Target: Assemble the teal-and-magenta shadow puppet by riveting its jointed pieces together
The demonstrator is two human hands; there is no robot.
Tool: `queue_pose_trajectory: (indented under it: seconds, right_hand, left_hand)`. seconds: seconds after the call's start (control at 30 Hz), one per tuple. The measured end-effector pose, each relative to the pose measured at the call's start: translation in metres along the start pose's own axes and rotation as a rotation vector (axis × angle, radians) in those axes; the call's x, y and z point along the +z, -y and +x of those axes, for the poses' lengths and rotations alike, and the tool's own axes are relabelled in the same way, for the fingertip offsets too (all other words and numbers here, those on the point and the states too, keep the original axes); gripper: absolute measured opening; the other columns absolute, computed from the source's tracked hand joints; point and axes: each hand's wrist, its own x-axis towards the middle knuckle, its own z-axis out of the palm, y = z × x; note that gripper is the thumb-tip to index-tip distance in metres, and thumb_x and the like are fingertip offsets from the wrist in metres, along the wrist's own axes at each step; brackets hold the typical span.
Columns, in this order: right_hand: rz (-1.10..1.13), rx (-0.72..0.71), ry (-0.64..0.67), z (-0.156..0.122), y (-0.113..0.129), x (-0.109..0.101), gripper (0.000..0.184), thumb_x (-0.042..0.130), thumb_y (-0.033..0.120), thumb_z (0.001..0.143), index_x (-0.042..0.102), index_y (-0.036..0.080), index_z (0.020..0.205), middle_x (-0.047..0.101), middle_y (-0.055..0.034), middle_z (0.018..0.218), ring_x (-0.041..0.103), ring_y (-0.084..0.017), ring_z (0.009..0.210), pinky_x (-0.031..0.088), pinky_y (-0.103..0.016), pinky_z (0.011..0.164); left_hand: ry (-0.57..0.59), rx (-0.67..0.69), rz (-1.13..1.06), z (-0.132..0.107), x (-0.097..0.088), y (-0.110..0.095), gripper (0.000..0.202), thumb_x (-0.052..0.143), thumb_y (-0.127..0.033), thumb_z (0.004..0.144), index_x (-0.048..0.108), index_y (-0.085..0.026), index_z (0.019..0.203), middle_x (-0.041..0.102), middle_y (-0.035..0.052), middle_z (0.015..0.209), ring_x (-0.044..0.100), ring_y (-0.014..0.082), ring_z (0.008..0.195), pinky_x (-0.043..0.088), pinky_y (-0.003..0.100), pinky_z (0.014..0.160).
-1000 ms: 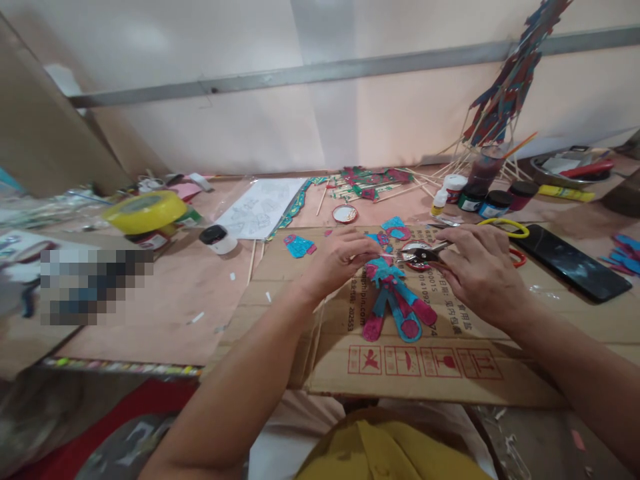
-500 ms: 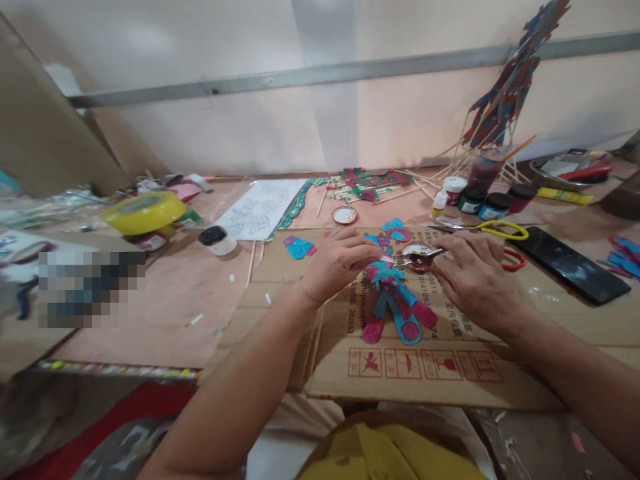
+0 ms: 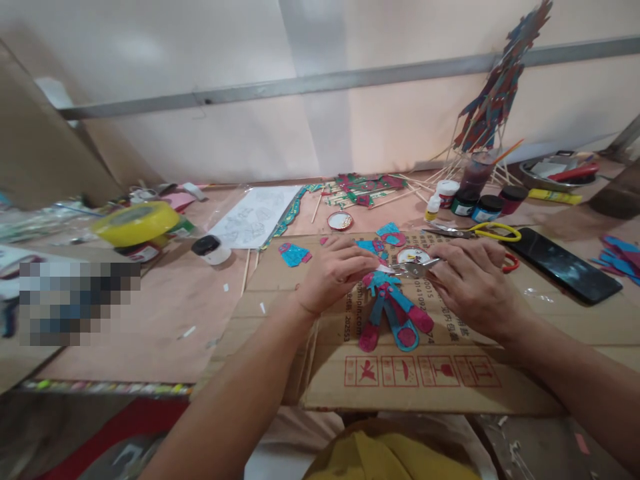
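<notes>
My right hand (image 3: 470, 283) is closed around small metal pliers (image 3: 416, 268), whose silver jaws point left. Between the fingertips of my left hand (image 3: 337, 273) is a small white strip (image 3: 384, 269), pinched right by the tips of the jaws. Just below both hands lies a blue and pink cut-out figure (image 3: 395, 310) with several long limbs, flat on the cardboard. A round lid with small bits in it (image 3: 414, 255) sits behind the pliers. More blue and pink pieces lie nearby, among them a separate cut-out (image 3: 294, 254) left of my left hand.
Scissors with a yellow handle (image 3: 495, 231) and a black phone (image 3: 565, 267) lie at the right. Paint jars (image 3: 486, 208) and a cup with sticks stand behind. To the left are a black-capped jar (image 3: 212, 250), yellow tape (image 3: 136, 221) and a drawing sheet (image 3: 257, 213). Printed cardboard (image 3: 320, 373) covers the front.
The camera view has shifted slightly. The pliers have turned a little, and their jaws now sit closer to the white strip at my left fingertips.
</notes>
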Motion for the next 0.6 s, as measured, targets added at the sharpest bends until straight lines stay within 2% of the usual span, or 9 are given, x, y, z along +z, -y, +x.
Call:
queue_pose_trajectory:
  seconds: [0.17, 0.33, 0.6]
  right_hand:
    - [-0.025, 0.006, 0.007, -0.0019, 0.0008, 0.0004, 0.010, 0.065, 0.018, 0.090, 0.063, 0.018, 0.099, 0.066, -0.0132, 0.115, 0.054, -0.028, 0.108, 0.040, -0.043, 0.095]
    - [-0.013, 0.003, -0.006, -0.0024, 0.0017, -0.0004, 0.008, 0.063, 0.018, 0.090, 0.063, 0.021, 0.097, 0.066, -0.0102, 0.110, 0.054, -0.026, 0.107, 0.040, -0.043, 0.095]
    - [0.019, 0.011, -0.020, -0.0026, 0.0026, -0.0022, 0.008, 0.061, 0.014, 0.090, 0.062, 0.019, 0.097, 0.067, -0.0108, 0.109, 0.055, -0.026, 0.107, 0.040, -0.042, 0.095]
  left_hand:
    - [0.003, -0.023, -0.017, -0.0001, 0.0006, -0.0008, 0.007, 0.066, -0.022, 0.093, 0.073, -0.023, 0.094, 0.079, 0.0014, 0.093, 0.064, 0.0154, 0.083, 0.046, 0.032, 0.081]
    - [-0.011, -0.024, -0.032, -0.0004, 0.0022, -0.0004, 0.006, 0.067, -0.019, 0.092, 0.073, -0.022, 0.094, 0.079, 0.0012, 0.094, 0.063, 0.0153, 0.080, 0.045, 0.033, 0.080]
    - [-0.035, -0.028, -0.089, 0.0005, 0.0029, -0.0013, 0.006, 0.066, -0.019, 0.092, 0.072, -0.022, 0.092, 0.079, 0.0022, 0.092, 0.065, 0.0151, 0.080, 0.046, 0.033, 0.080]
